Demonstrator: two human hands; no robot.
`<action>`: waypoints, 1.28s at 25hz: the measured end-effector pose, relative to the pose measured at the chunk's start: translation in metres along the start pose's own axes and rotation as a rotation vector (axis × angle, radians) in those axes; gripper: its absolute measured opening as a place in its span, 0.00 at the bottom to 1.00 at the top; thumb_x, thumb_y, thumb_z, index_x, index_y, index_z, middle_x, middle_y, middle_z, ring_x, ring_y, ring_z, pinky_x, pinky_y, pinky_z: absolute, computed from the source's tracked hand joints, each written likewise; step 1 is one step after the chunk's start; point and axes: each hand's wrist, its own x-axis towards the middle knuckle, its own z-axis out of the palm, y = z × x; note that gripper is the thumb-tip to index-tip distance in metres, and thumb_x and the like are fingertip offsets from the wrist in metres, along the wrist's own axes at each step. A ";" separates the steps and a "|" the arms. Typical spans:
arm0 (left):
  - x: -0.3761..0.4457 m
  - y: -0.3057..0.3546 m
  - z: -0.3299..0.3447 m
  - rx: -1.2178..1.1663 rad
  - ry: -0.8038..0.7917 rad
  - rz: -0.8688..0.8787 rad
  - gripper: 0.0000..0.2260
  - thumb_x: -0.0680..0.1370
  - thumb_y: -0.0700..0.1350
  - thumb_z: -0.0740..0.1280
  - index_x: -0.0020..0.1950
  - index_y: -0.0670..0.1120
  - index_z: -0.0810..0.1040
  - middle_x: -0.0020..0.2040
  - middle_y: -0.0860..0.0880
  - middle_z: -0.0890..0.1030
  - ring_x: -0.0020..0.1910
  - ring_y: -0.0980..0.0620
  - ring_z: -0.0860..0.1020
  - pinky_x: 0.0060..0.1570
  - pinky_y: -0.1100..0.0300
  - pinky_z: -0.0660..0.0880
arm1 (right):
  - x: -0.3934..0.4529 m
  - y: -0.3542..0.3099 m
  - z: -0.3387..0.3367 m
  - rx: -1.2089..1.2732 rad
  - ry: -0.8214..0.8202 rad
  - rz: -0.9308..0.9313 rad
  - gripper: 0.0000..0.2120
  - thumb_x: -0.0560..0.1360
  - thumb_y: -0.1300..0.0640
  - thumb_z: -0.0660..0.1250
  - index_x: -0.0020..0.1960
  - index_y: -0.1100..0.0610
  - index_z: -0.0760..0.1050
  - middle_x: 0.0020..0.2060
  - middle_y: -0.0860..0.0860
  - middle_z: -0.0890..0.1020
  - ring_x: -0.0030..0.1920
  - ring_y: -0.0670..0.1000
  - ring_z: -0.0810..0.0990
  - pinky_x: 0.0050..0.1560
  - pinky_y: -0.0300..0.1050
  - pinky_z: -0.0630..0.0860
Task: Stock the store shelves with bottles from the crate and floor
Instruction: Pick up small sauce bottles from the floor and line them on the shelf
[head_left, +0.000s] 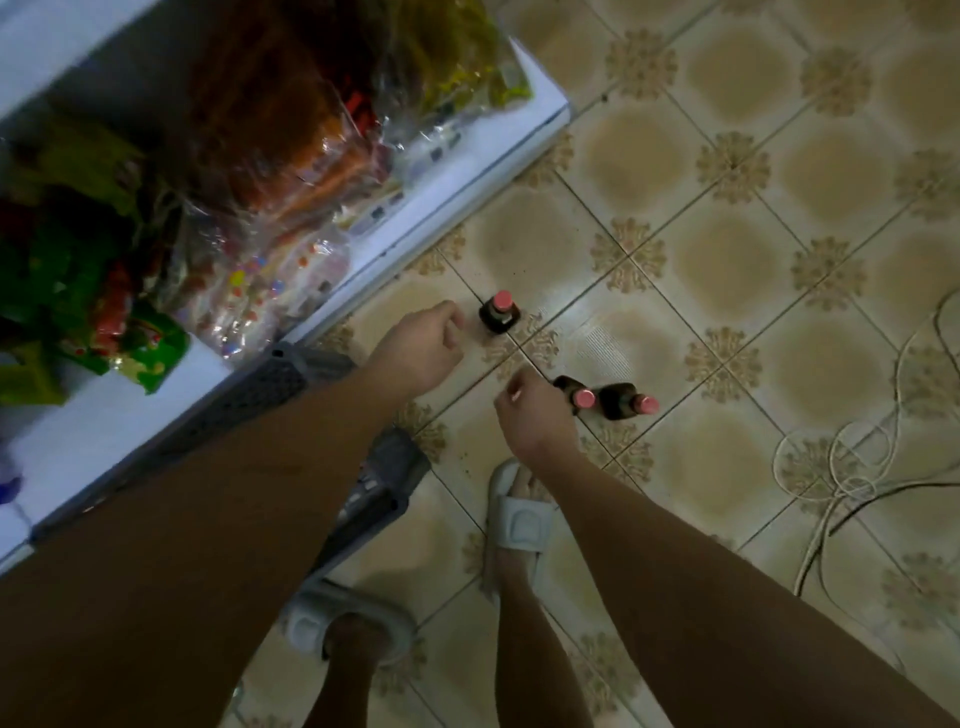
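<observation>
Three dark bottles with pink caps stand on the tiled floor. One bottle (500, 313) stands alone by the shelf base. My left hand (423, 347) hovers just left of it, fingers curled, holding nothing. Two more bottles (578, 397) (626, 401) stand side by side further right. My right hand (535, 413) is beside the nearer one, fingers curled and close to its cap; whether it touches is unclear. A dark grey crate (291, 384) sits under my left forearm against the shelf, its inside mostly hidden.
A white shelf (467, 176) runs diagonally at left, loaded with bagged snacks (291, 156). My feet in light slippers (519, 514) stand below the hands. A white cable (841, 467) lies coiled on the floor at right.
</observation>
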 end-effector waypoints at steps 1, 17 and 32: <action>0.012 -0.002 0.014 -0.004 0.020 -0.053 0.11 0.78 0.42 0.65 0.60 0.48 0.73 0.49 0.48 0.78 0.43 0.47 0.76 0.37 0.57 0.70 | 0.008 0.023 -0.001 0.001 0.000 0.091 0.10 0.79 0.55 0.61 0.57 0.60 0.69 0.48 0.59 0.80 0.46 0.61 0.79 0.42 0.49 0.74; 0.182 -0.028 0.142 -0.348 0.249 -0.070 0.17 0.76 0.40 0.70 0.64 0.47 0.73 0.62 0.45 0.77 0.53 0.50 0.76 0.37 0.78 0.70 | 0.113 0.173 0.066 0.509 0.419 0.251 0.17 0.75 0.57 0.71 0.63 0.51 0.76 0.54 0.49 0.81 0.56 0.52 0.80 0.59 0.56 0.77; 0.044 -0.008 0.029 -0.780 0.303 -0.121 0.14 0.75 0.39 0.72 0.53 0.44 0.68 0.48 0.47 0.80 0.50 0.49 0.78 0.54 0.58 0.77 | 0.054 0.069 -0.040 0.436 0.238 -0.043 0.15 0.73 0.58 0.74 0.59 0.55 0.79 0.47 0.47 0.83 0.49 0.48 0.80 0.52 0.39 0.77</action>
